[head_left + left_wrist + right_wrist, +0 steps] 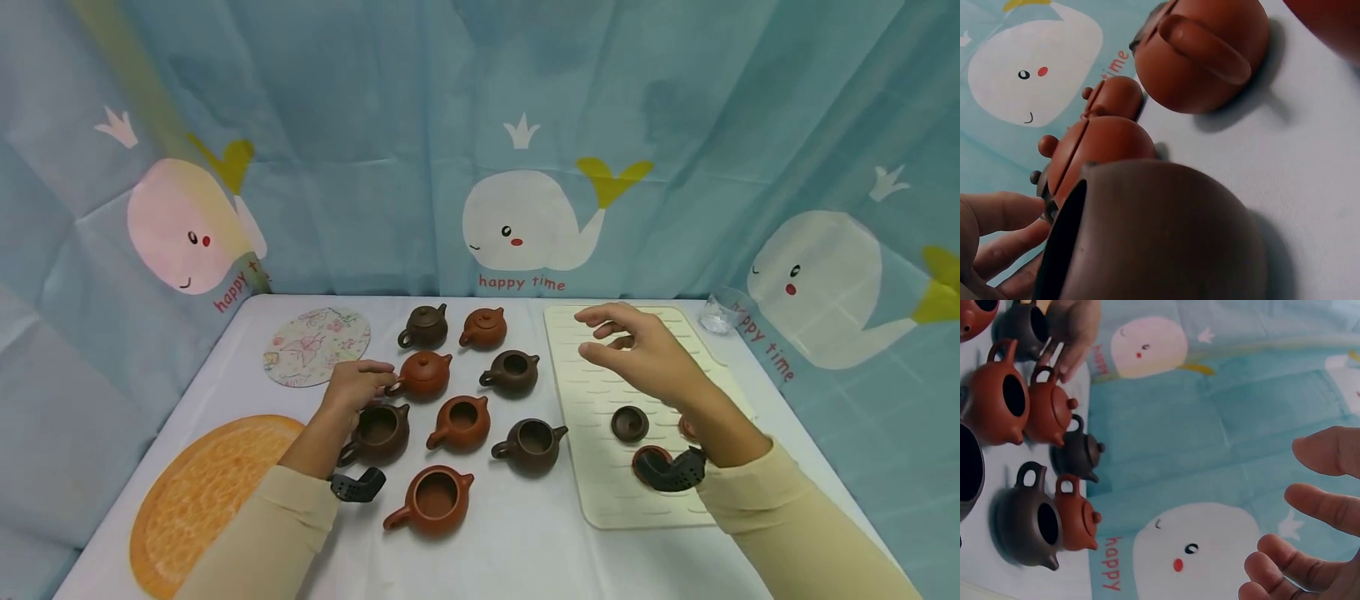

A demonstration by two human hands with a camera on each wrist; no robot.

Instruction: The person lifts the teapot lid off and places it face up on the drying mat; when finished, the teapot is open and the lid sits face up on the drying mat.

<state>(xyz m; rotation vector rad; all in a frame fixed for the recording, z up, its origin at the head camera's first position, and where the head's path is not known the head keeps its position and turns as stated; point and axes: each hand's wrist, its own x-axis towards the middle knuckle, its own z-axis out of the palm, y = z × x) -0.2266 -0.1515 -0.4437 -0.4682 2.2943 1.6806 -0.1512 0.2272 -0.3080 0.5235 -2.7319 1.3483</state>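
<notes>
My left hand reaches to the handle side of a lidded reddish-brown teapot, its fingertips right at the handle, fingers fairly straight. In the left wrist view, a lidless dark brown teapot partly hides that contact. Over the cream ribbed mat hovers my right hand, holding nothing, thumb and fingers spread apart. Two more lidded teapots, one dark and one reddish, stand at the back. On the mat lie a dark lid and a reddish lid, partly covered by the wrist camera.
Several lidless teapots stand in front, among them a reddish one, a dark one and the nearest reddish one. At left lie a floral round mat and an orange round mat. A clear glass stands back right.
</notes>
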